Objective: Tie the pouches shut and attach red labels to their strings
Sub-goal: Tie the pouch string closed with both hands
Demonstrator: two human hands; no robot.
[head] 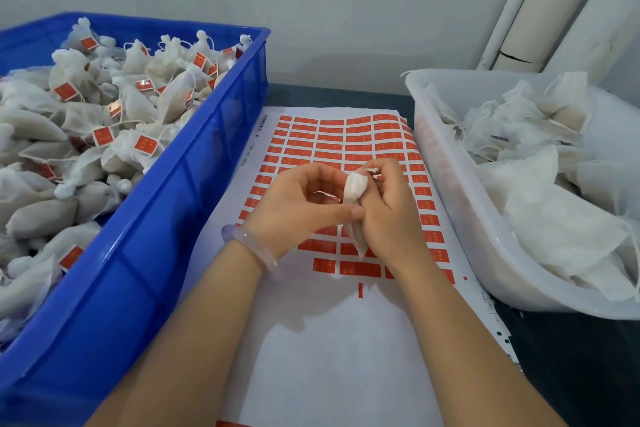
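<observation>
White pouch (354, 191) pinched between both hands (298, 208), over red labels (360, 269).

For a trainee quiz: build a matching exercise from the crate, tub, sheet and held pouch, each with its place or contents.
1 crate
2 tub
3 sheet
4 pouch

a held above the sheet
b left, tagged pouches inside
c flat, centre
d right, untagged pouches inside

Pairs: 1-b; 2-d; 3-c; 4-a

Crate (121, 270) of labelled pouches (138, 104) lies left of the label sheet (311, 340); tub (467, 218) of loose pouches (554, 218), right.
</observation>
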